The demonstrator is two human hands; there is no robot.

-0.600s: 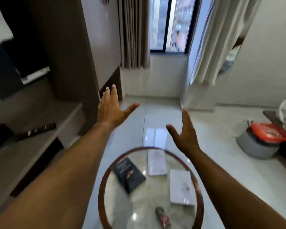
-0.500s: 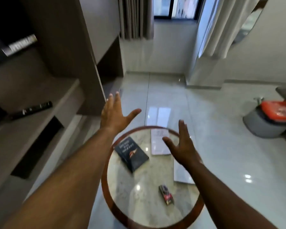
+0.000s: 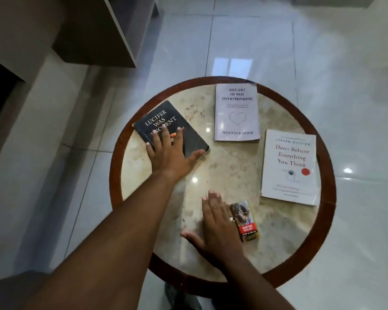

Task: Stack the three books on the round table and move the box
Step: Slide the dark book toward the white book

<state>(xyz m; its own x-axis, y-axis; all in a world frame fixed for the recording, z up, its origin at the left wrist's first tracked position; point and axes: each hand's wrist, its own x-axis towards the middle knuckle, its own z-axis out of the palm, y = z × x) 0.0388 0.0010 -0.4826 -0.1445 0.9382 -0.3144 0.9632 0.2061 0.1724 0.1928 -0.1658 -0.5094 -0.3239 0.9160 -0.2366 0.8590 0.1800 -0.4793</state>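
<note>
Marble table point(image 3: 229, 175): round, pale top with dark wood rim, centre of frame, over glossy white floor tiles point(image 3: 244, 41).
Black book point(image 3: 166, 124): left part of the top, lying flat, turned at an angle, "Lucifer Was Innocent" partly readable.
Left hand point(image 3: 168, 156): palm down on the black book's near half, fingers spread loosely, thumb out along the book's lower right corner.
Lilac book point(image 3: 236, 113): top centre, flat, "The Art of Not Overthinking", far edge over the rim.
White book point(image 3: 289, 166): right side, flat, "Don't Believe Everything You Think", apart from the lilac one.
Box point(image 3: 245, 220): small, red label, lower centre, flat on the marble.
Right hand point(image 3: 215, 229): flat on the top just left of the box, fingers together, thumb spread wide left, little-finger side touching the box.
Cabinet point(image 3: 94, 30): brown, upper left of frame.
</note>
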